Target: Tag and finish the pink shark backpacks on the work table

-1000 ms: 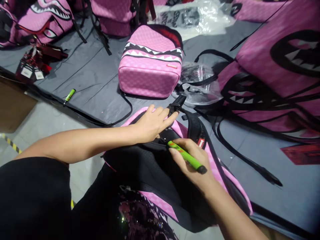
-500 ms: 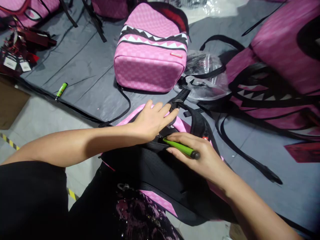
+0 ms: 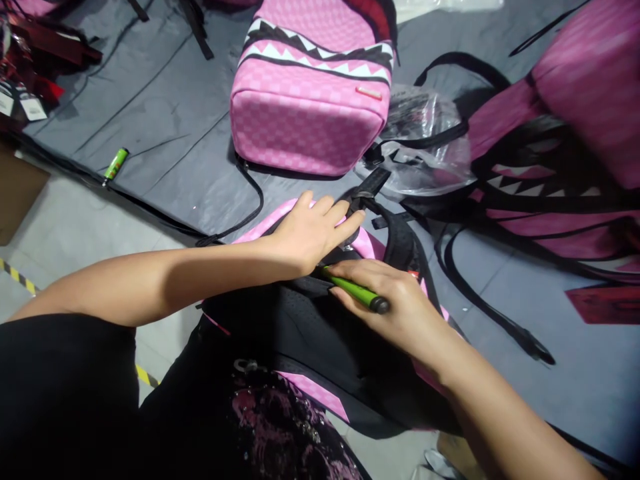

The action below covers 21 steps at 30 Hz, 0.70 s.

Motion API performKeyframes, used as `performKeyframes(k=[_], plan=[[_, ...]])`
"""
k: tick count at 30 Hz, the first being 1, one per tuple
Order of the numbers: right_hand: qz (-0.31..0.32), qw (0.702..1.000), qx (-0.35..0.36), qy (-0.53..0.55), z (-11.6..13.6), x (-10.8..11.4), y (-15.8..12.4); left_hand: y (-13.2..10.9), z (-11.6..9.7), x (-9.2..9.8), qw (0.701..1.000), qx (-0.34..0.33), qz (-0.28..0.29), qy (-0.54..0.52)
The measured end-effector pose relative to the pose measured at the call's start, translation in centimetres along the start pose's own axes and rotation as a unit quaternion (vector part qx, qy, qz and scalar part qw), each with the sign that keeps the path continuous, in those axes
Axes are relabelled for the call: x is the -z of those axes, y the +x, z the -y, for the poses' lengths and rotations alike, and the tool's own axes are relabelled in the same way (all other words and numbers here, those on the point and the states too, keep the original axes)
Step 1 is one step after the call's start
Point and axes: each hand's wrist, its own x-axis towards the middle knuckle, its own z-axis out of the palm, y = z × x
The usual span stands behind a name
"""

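A black and pink backpack (image 3: 300, 333) lies over the table's front edge, close to my body. My left hand (image 3: 313, 230) rests on its upper part, palm down with the fingers spread. Just right of it, my right hand (image 3: 387, 293) is closed around a slim green pen-shaped tool (image 3: 357, 292) with a black end cap. The tool's tip points at the black fabric beside my left palm and is hidden there. A black strap with a buckle (image 3: 367, 190) sticks out past my left fingertips.
Beyond stands a pink checkered backpack (image 3: 305, 127) with a zigzag teeth pattern. Clear plastic bagging (image 3: 425, 147) and more pink bags (image 3: 590, 113) lie to the right, with a loose black strap (image 3: 480, 307). A small green item (image 3: 117, 165) and hang tags (image 3: 33, 108) are at left.
The view has shifted slightly, so the far backpack sits higher and the bags farther right. Both hands keep nearly the same place on the backpack, the right still gripping the green tool.
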Motion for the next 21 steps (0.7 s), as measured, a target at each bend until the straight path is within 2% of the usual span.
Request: performKeyframes(k=[10, 21], plan=[[0.060, 0.997, -0.025, -0.032, 0.8, 0.8, 0.7, -0.2, 0.0, 0.6, 0.999, -0.001, 0.035, 0.026], [0.051, 0.998, -0.026, -0.032, 1.0, 0.5, 0.6, -0.2, 0.2, 0.8, 0.998, 0.006, 0.057, 0.021]])
